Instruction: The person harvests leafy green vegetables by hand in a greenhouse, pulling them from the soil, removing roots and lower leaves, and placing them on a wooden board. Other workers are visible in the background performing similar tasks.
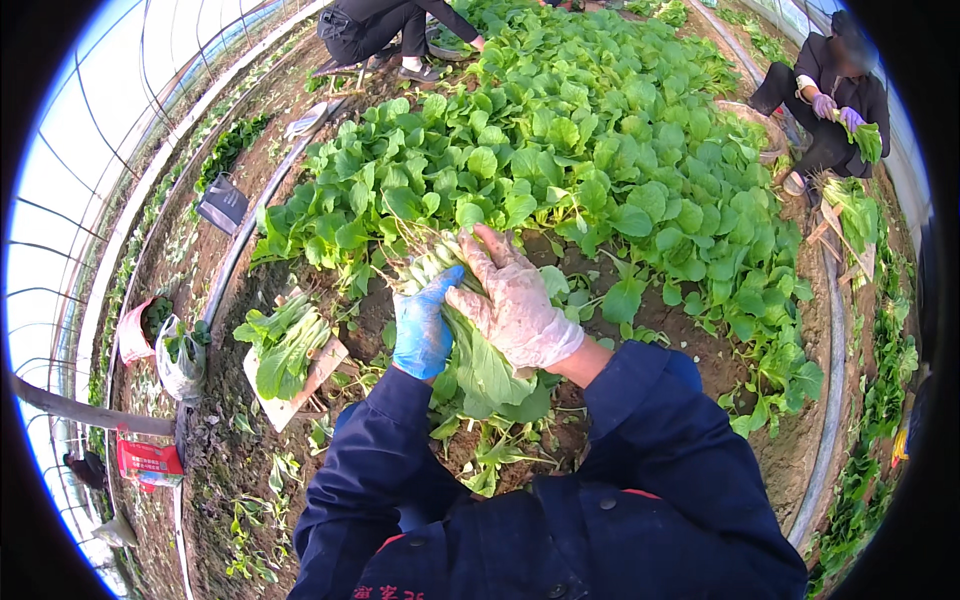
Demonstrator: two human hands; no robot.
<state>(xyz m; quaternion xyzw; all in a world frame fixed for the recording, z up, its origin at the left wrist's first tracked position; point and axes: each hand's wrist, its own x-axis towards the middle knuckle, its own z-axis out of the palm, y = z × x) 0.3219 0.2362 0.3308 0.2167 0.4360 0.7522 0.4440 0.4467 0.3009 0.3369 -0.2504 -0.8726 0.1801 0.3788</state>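
Between my two hands is a bunch of leafy greens (480, 367), its pale stems and thin roots pointing away from me and its leaves hanging towards my lap. My left hand (425, 326), in a blue glove, grips the stems from the left with the thumb laid across them. My right hand (517, 300), in a soil-stained whitish glove, lies over the bunch from the right, fingers near the root end. Just beyond my hands grows a dense bed of the same kind of greens (570, 150). Loose leaves lie on the soil below the bunch.
A pile of pulled greens (285, 345) rests on a small wooden board (296, 386) to my left. Bags, including a red one (148, 461), stand further left. A grey hose (825, 390) runs along the right. Two people (840, 97) crouch or sit beside the bed further off.
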